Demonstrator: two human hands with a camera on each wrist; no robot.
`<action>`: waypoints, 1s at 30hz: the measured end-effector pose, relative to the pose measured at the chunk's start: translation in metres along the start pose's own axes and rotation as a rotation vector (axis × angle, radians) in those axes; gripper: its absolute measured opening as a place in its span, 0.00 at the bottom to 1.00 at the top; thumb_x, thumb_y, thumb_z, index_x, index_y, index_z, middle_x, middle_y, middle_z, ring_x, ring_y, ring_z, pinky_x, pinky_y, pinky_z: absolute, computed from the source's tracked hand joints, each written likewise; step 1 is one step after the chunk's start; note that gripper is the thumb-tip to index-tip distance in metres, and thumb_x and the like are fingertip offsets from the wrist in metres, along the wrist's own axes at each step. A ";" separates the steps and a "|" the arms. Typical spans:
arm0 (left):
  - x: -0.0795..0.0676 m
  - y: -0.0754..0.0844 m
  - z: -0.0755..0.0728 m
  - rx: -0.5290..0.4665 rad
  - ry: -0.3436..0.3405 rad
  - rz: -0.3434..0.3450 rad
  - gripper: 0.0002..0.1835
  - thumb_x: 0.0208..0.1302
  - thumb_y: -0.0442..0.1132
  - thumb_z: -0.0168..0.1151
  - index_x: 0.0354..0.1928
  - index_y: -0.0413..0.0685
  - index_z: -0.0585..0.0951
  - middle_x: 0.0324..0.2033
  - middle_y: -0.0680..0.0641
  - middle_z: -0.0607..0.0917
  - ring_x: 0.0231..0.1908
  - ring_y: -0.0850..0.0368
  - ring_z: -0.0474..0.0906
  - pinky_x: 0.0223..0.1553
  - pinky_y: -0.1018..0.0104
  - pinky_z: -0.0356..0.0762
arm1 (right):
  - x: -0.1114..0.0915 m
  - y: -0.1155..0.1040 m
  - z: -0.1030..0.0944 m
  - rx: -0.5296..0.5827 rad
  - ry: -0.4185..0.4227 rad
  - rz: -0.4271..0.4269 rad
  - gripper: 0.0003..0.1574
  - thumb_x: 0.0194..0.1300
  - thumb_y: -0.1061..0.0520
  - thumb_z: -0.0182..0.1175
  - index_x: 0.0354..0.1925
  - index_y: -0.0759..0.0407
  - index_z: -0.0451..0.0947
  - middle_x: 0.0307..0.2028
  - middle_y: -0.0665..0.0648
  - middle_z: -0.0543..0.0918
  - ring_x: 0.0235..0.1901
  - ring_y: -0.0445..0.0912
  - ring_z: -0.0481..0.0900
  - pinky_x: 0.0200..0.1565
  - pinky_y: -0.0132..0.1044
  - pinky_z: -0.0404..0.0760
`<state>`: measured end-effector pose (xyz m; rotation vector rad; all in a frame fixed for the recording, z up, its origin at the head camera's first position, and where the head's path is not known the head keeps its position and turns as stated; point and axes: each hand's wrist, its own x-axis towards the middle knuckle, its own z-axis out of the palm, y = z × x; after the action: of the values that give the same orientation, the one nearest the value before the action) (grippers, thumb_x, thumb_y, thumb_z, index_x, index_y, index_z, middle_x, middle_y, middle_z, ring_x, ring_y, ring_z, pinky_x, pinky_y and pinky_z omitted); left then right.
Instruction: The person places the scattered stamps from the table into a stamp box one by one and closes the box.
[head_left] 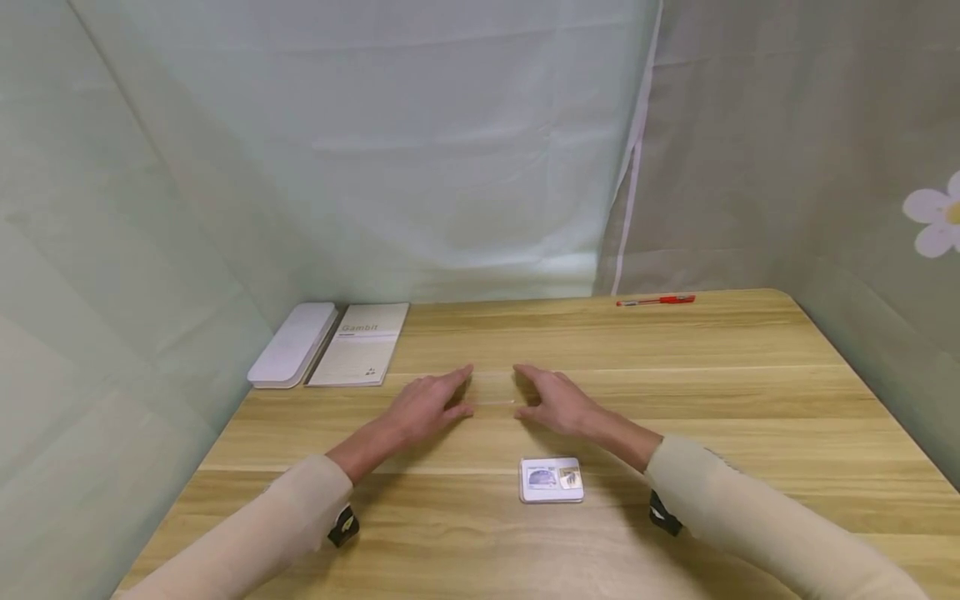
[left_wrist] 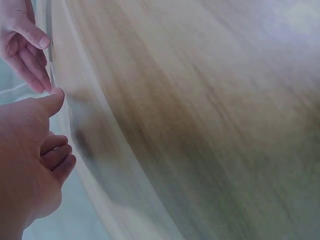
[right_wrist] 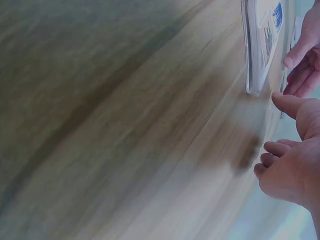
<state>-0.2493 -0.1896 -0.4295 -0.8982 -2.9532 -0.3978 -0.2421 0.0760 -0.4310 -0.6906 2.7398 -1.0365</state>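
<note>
Between my hands lies a small, clear, flat rectangular piece [head_left: 495,388] on the table; only its faint edges show. My left hand [head_left: 427,407] is at its left side, thumb and fingers spread apart. On the other side my right hand [head_left: 558,402] mirrors it, fingertips close to the clear piece's right edge. Whether either hand touches it I cannot tell. Nearer to me lies a clear case with a white card [head_left: 551,481] bearing a blue printed picture and a gold patch. In the right wrist view this case [right_wrist: 257,45] looks thick and layered.
A white flat box [head_left: 294,343] and a notebook marked "Gambit" [head_left: 360,346] lie side by side at the back left of the wooden table [head_left: 675,400]. A red pen [head_left: 660,300] lies along the far edge. Hanging cloth [head_left: 420,167] encloses the table's back and sides.
</note>
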 end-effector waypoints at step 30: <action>0.005 0.007 0.004 -0.012 0.028 -0.031 0.34 0.74 0.44 0.69 0.75 0.36 0.71 0.68 0.36 0.80 0.68 0.40 0.76 0.70 0.45 0.73 | 0.006 -0.006 0.011 -0.023 0.132 0.035 0.41 0.66 0.59 0.75 0.72 0.66 0.72 0.69 0.67 0.78 0.68 0.62 0.76 0.71 0.56 0.73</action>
<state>-0.2497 -0.1798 -0.4315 -0.8413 -2.9456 -0.4267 -0.2425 0.0627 -0.4347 -0.5960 2.8683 -1.0816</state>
